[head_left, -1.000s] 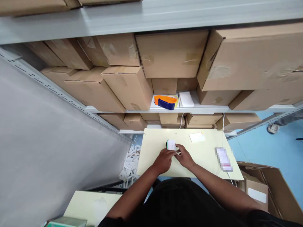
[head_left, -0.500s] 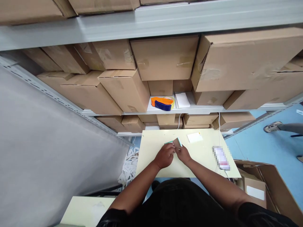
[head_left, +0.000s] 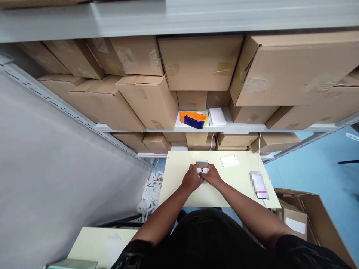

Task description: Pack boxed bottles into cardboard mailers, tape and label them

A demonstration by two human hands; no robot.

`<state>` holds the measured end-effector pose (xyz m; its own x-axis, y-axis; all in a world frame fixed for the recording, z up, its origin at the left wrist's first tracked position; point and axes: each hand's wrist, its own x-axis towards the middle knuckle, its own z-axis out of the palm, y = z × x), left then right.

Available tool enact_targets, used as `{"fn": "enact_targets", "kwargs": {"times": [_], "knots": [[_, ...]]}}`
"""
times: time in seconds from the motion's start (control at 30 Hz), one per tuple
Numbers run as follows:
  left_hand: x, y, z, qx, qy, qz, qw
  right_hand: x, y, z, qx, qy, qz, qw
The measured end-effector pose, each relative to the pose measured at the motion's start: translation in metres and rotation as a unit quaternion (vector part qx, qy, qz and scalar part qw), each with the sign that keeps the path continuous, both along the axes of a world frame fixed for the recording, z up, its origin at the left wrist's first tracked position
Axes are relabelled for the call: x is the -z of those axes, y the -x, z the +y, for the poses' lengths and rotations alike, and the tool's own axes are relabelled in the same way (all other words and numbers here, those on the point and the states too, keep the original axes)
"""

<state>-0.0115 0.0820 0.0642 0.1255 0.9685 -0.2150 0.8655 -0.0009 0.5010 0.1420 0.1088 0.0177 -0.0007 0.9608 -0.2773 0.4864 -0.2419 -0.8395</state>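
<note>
Both left hand (head_left: 192, 179) and right hand (head_left: 213, 175) hold, fingers (head_left: 192, 167) closed, a small opened box (head_left: 202, 165) over the tabletop (head_left: 175, 190); a white piece (head_left: 199, 170) shows inside. The box's flap (head_left: 202, 162) and long axis point toward the shelf (head_left: 193, 130).

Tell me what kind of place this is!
It looks like a storeroom with a packing corner: cardboard boxes crowd the metal shelving, and an orange-and-blue tape dispenser sits on one shelf.
</note>
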Motion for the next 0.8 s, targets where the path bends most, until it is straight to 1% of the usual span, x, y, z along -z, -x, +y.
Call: {"fn": "enact_targets", "kwargs": {"times": [0.03, 0.1, 0.23, 0.3, 0.4, 0.47, 0.53, 0.6, 0.7, 0.73, 0.8], "knots": [[0.000, -0.003, -0.001, 0.003, -0.001, 0.000, 1.000, -0.001, 0.000, -0.006, 0.006, -0.010, -0.025, 1.000], [0.000, -0.004, -0.002, 0.003, -0.006, -0.009, 1.000, -0.003, -0.002, -0.014, 0.009, -0.008, -0.037, 0.999], [0.001, 0.004, -0.006, -0.029, -0.024, -0.090, 0.995, -0.004, -0.014, -0.016, -0.012, -0.006, -0.009, 1.000], [0.002, 0.012, -0.008, -0.044, -0.020, -0.136, 0.990, -0.001, -0.022, -0.016, 0.006, -0.012, 0.012, 1.000], [0.006, 0.022, -0.014, -0.043, -0.032, -0.178, 0.983, 0.009, -0.032, -0.021, 0.036, -0.024, 0.046, 0.998], [0.010, 0.024, -0.017, -0.033, -0.072, -0.171, 0.982, 0.015, -0.033, -0.026, 0.042, -0.025, 0.060, 0.997], [0.014, 0.025, -0.019, -0.020, -0.130, -0.129, 0.983, 0.019, -0.032, -0.030, 0.045, -0.027, 0.046, 0.998], [0.017, 0.024, -0.020, 0.004, -0.168, -0.091, 0.982, 0.021, -0.030, -0.034, 0.035, -0.064, 0.018, 0.997], [0.017, 0.025, -0.018, 0.053, -0.167, -0.093, 0.980, 0.019, -0.029, -0.037, -0.004, -0.157, 0.005, 0.988], [0.016, 0.026, -0.017, 0.061, -0.164, -0.100, 0.979, 0.019, -0.029, -0.038, -0.014, -0.175, 0.008, 0.984], [0.012, 0.026, -0.014, 0.062, -0.164, -0.098, 0.980, 0.017, -0.030, -0.040, -0.023, -0.178, 0.020, 0.984]]}}
